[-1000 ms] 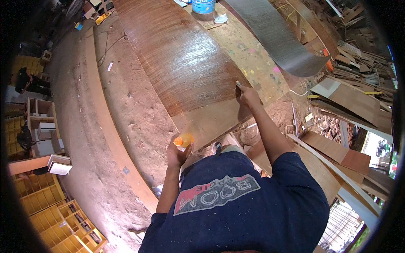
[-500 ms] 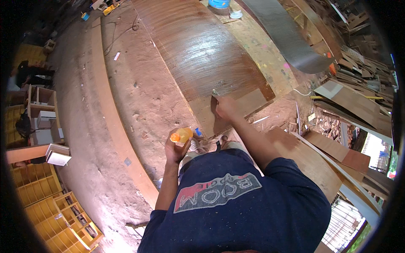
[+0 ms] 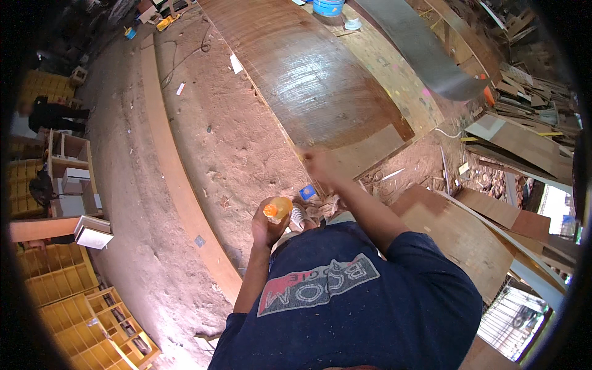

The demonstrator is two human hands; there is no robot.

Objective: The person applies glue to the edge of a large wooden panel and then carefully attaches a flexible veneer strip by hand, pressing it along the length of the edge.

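The right hand [image 3: 317,166] has swept from the right side of the brown wood panel [image 3: 308,74] across its near end, and is now at the left edge close to the near left corner. It is blurred there: the fingers look drawn in, but I cannot tell whether they grip anything, nor whether they touch the surface. A second ago a pale strip ran across the whole near end; now that end is darker toward the left, and the plain pale patch lies toward the near right corner. I take this to mean that the wet coat has been carried over part of the strip, leaving that patch as the main uncovered piece. The rest of the panel is dark, with a glossy reflection near its middle. The left hand [image 3: 266,229] has kept its fingers wrapped around a clear bottle [image 3: 282,208] of yellowish liquid with an orange cap, held off the panel's near left corner, apart from it. A blue square packet [image 3: 307,192] shows beside that corner, between bottle and panel. Past the panel's right edge, the paint-spotted board [image 3: 394,79] carries a blue bucket [image 3: 328,7], with a small white dish [image 3: 353,24] just beside it.
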